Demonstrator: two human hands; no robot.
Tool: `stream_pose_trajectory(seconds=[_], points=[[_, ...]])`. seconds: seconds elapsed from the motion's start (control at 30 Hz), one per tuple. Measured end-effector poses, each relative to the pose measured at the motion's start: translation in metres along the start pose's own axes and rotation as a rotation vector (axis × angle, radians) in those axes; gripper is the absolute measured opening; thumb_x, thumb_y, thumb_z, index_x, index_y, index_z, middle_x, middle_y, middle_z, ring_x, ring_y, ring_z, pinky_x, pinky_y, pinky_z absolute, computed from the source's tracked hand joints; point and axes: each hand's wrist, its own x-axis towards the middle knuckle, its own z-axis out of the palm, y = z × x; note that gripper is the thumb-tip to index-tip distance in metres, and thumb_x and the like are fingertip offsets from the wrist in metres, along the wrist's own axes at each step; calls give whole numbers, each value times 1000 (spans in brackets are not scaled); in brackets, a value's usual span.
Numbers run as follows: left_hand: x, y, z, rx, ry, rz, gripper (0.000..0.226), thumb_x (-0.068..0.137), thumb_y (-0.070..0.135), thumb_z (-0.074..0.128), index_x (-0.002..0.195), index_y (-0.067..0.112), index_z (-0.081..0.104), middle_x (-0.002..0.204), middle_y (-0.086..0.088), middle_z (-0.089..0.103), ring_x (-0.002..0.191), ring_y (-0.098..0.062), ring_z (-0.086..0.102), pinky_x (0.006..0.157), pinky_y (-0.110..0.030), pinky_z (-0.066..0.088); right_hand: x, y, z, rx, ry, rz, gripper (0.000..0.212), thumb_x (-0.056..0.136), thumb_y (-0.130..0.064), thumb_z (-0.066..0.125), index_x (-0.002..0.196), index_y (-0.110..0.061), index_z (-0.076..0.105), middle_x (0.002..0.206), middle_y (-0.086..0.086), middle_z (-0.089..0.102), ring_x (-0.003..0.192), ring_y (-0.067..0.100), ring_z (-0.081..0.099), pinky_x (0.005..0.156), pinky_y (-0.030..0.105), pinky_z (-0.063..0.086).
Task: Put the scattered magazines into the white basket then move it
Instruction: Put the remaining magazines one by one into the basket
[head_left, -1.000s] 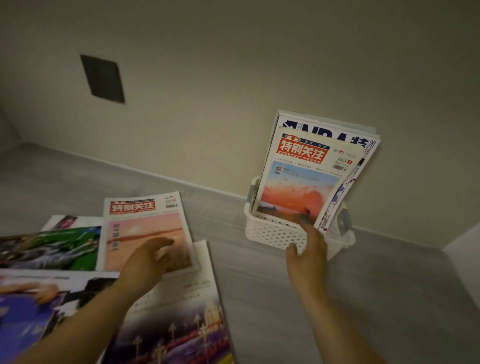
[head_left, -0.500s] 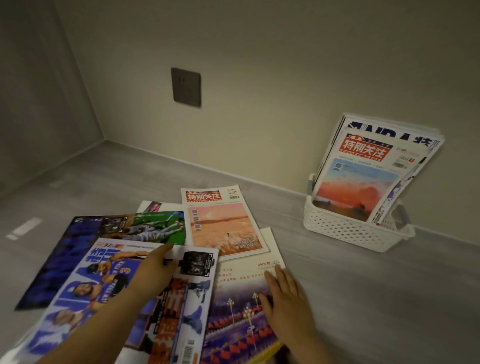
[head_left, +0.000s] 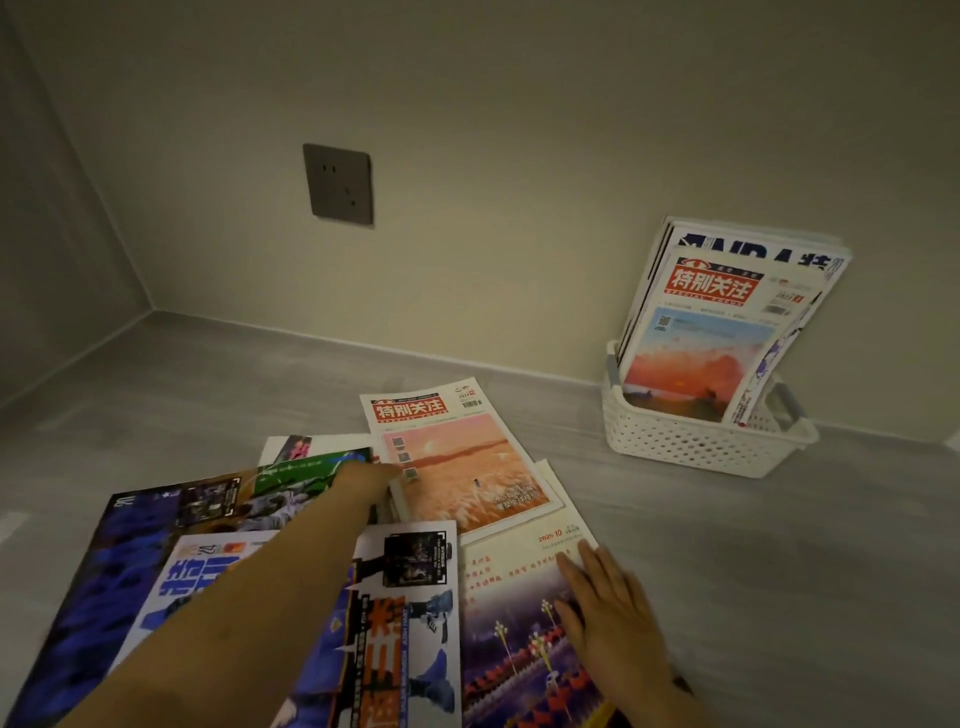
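A white perforated basket stands by the wall at the right, with several magazines upright in it. More magazines lie scattered on the floor. My left hand reaches to the left edge of the orange-cover magazine, and its fingers pinch that slightly raised edge. My right hand lies flat, fingers straight, on the night-scene magazine. My left forearm crosses a blue basketball magazine. A dark blue magazine and a green-cover one lie further left.
The grey floor meets a beige wall behind the basket. A dark wall socket sits above the magazines. A second wall closes the corner at the left.
My left hand has moved forward from the blue basketball magazine to the orange magazine's left edge. My right hand left the basket a second ago and stays on the night-scene magazine.
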Motion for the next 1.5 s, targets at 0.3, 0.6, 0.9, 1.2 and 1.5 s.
stream_pose_trajectory(seconds=[0.3,0.6,0.9,1.2,1.5], points=[[18,17,29,340,-103,93,27,86,-1,44,108,-14,55,112,-29,60,102,-37,56,89,-38,47,0,-1,-5,-127,154,19,44,63,-50,53,100,-31,68,109,-5,70,138,9,-22,110,22,-9],[12,40,53,22,-84,233,19,86,9,48,102,-1,44,91,-19,58,74,-31,58,66,-41,52,2,1,-11,-37,26,11,42,66,-55,47,97,-37,68,108,-10,70,137,3,18,111,25,-13],[-31,66,33,-134,-208,473,25,88,0,40,111,8,48,85,-10,63,75,-28,62,66,-35,52,6,15,-14,408,-98,92,62,88,-46,41,141,-31,12,155,-6,10,141,13,7,115,32,5],[-81,101,26,-190,-344,682,22,88,0,41,100,14,52,73,1,71,60,-11,69,54,-22,58,42,39,-104,1260,159,255,25,90,-39,40,115,-38,42,123,-7,47,100,3,49,80,24,41],[-110,126,88,-64,-343,814,31,89,0,42,82,29,50,83,7,62,76,-9,61,54,-21,51,63,97,-181,1313,241,150,14,82,-18,61,84,-32,62,85,-16,66,78,4,65,62,16,47]])
